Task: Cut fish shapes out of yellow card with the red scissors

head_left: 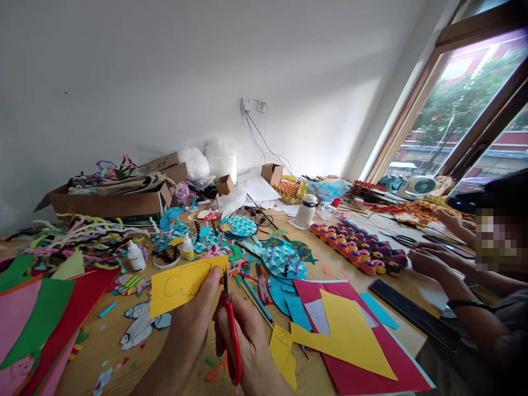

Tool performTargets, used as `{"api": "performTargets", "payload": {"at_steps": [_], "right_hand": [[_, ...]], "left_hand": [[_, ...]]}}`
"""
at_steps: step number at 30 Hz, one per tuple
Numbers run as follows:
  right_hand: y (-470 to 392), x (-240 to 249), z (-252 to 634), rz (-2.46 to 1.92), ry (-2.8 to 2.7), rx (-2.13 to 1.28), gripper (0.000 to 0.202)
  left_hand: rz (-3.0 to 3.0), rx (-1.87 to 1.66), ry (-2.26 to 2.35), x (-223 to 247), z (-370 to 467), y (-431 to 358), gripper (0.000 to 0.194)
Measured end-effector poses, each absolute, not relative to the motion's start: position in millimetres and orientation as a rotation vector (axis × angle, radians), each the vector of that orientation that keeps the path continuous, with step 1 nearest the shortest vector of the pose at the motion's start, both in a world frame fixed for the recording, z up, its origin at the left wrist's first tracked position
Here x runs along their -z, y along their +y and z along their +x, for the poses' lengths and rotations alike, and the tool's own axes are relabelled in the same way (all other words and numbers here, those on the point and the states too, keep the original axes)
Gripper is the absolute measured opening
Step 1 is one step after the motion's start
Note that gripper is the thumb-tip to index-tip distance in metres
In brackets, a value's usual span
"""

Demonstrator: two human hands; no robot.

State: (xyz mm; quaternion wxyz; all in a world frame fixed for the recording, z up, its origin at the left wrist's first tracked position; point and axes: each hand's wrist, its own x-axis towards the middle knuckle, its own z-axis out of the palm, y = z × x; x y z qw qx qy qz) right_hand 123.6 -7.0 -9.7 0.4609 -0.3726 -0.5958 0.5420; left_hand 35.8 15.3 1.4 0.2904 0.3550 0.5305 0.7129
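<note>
Between the thumb and fingers of my left hand (193, 316) is a piece of yellow paper (177, 286) with a shape drawn on it in dark line. My right hand (247, 335) is closed around red-handled scissors (234, 344), blades pointing up at the paper's right edge. Whether the blades touch the paper I cannot tell. Below the paper lie grey paper fish cut-outs (140, 324). Right of my right hand is another yellow piece with drawn lines (282, 352), beside a larger yellow sheet (350, 335) on red paper (379, 368).
White glue bottles (136, 256) stand behind my left hand. Blue paper fish crafts (284, 258) and a painted egg tray (358, 247) lie farther back. Coloured sheets (37, 324) are stacked at left. A co-worker's hands (433, 264) rest at right, near a black ruler-like strip (412, 313).
</note>
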Motion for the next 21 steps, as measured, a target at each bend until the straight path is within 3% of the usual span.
{"api": "performTargets", "payload": {"at_steps": [21], "right_hand": [[-5.4,17.5,126.1,-0.930,-1.408,-1.378,0.043]], "left_hand": [[0.939,-1.786,1.485,-1.0,33.9,14.6,0.021]]}}
